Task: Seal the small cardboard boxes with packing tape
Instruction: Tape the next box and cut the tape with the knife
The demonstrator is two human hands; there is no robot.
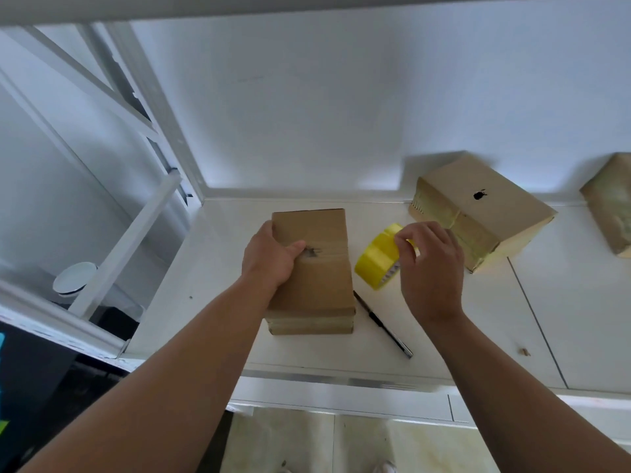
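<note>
our left hand [271, 259] gripping matte rectangular cardboard box [317, 268] mid-bench, our right hand [432, 264] pinching glossy yellow tape roll [375, 259], slim black tool [382, 324] toward front edge

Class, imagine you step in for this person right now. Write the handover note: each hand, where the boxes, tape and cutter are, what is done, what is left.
Left hand: grips the left edge of the front box, thumb on its top.
Right hand: pinches the yellow tape roll, just right of that box.
Black cutter: lies on the white table by the box's near right corner.
Done: the back box bears yellowish tape; the third box, cut off at the right edge, seems taped too.
Left: the front box shows no yellow tape on top; probably tape it, then cut.
</note>
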